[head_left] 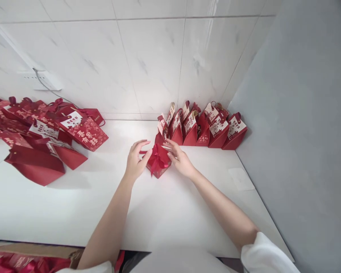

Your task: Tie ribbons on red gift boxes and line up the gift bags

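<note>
A small red gift box with a red ribbon bow on top stands on the white table, a little past its middle. My left hand grips the box's left side, thumb on the ribbon and fingers curled over it. On the box's right side my right hand pinches the ribbon near the top. A row of finished red gift boxes with cream tags stands just behind, against the wall.
A pile of flat, unfolded red boxes lies at the table's left end. A grey panel walls off the right side. A cardboard carton with red items sits below the near edge. A wall socket with cable hangs at the left.
</note>
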